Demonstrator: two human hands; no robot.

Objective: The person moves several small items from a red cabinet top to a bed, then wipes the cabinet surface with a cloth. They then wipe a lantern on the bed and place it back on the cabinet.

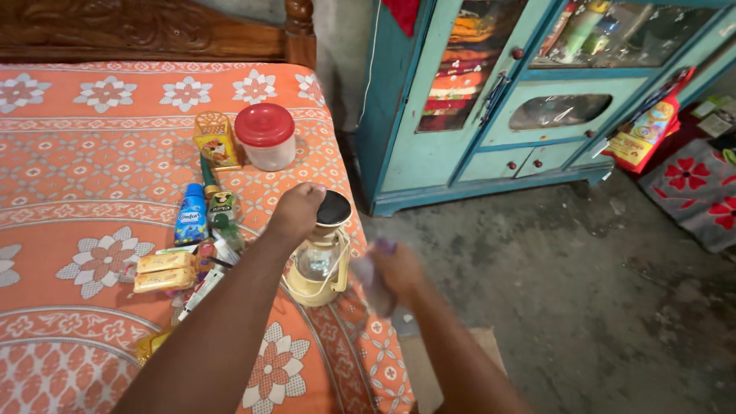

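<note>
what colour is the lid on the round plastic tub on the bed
Red lid on a clear tub, shown in the head view.

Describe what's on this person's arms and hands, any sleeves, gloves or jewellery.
Both forearms are bare as far as the picture shows, with no sleeve in view. The left hand wears no glove, ring or watch that can be seen. The right hand is motion-blurred, so small details such as rings cannot be told.
</note>
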